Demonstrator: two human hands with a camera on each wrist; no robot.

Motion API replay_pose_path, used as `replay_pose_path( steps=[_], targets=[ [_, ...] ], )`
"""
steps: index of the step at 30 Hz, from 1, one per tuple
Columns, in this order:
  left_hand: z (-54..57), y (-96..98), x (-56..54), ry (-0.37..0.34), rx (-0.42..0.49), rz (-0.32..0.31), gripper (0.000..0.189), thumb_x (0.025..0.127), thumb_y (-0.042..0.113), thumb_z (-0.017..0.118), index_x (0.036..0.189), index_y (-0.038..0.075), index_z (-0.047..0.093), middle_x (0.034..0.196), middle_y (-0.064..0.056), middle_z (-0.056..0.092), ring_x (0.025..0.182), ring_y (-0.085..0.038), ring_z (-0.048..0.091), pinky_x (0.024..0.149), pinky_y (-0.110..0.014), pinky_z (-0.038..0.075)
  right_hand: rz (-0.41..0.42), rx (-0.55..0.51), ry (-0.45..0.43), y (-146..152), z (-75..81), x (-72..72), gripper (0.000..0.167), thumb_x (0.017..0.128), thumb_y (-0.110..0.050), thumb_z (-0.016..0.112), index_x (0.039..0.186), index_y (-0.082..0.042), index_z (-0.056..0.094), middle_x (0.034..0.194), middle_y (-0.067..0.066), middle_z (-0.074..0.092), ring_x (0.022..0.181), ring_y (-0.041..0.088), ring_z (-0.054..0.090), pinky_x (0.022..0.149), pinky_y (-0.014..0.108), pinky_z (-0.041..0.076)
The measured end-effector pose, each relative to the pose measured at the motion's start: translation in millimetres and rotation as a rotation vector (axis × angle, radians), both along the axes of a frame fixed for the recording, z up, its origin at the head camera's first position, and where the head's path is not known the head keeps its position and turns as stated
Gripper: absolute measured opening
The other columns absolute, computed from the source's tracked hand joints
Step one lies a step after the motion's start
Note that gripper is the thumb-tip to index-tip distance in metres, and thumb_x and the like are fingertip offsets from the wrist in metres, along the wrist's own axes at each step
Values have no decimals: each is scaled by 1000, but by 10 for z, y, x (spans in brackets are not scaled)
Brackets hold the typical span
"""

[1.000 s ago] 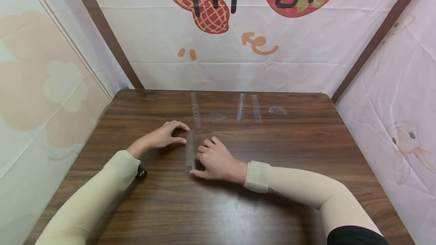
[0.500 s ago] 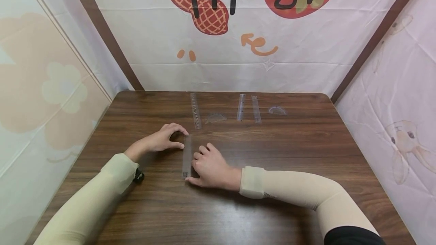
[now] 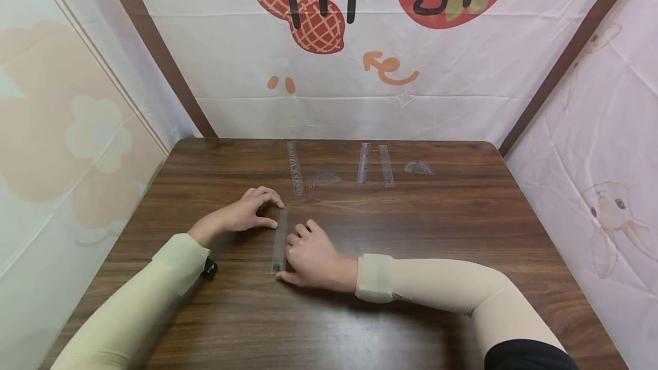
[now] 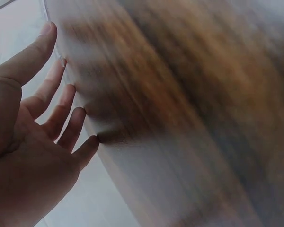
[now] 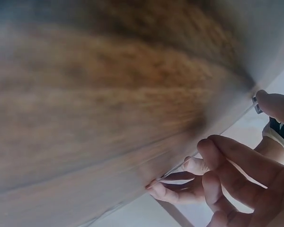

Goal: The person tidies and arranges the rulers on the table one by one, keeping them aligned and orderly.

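Your left hand (image 3: 245,210) touches a long, clear plastic ruler (image 3: 280,241); your right hand (image 3: 315,258), too. Fingers and thumbs stand apart.

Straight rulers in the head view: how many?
4. One ruler between left hand and right hand; farther back on the table, another ruler left of both protractors, two more rulers between them.

Head view: your right hand (image 3: 315,260) covers the near right corner of the clear, flat plastic ruler (image 3: 280,236); the small dark square print (image 3: 276,268) beside your thumb is too tiny to read. Left wrist view: brown wood-grain tabletop (image 4: 180,118) beyond your fingertips blurred; your left hand (image 4: 35,137) cropped.
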State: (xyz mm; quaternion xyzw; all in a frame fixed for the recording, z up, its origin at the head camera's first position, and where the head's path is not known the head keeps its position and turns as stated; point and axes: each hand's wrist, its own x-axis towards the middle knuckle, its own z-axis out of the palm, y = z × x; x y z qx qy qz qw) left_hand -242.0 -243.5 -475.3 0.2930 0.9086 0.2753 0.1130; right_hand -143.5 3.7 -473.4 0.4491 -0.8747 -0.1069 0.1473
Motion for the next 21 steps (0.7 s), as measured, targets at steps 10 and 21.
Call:
replay_pose_path(
  steps=[10, 21],
  targets=[
    [-3, -1, -2, 20, -17, -9, 40, 94, 19, 86, 128, 9, 67, 146, -18, 53, 138, -44, 41, 115, -66, 30, -8, 35, 27, -42, -6, 24, 59, 97, -79, 55, 96, -26, 82, 97, -9, 73, 97, 17, 61, 87, 36, 43],
    [4, 20, 0, 26, -31, -10, 40, 94, 20, 86, 127, 9, 67, 144, -18, 54, 136, -44, 42, 115, -66, 32, 1, 23, 26, -39, -35, 14, 59, 97, -79, 56, 94, -27, 83, 99, -9, 73, 100, 17, 62, 90, 37, 44]
  ],
)
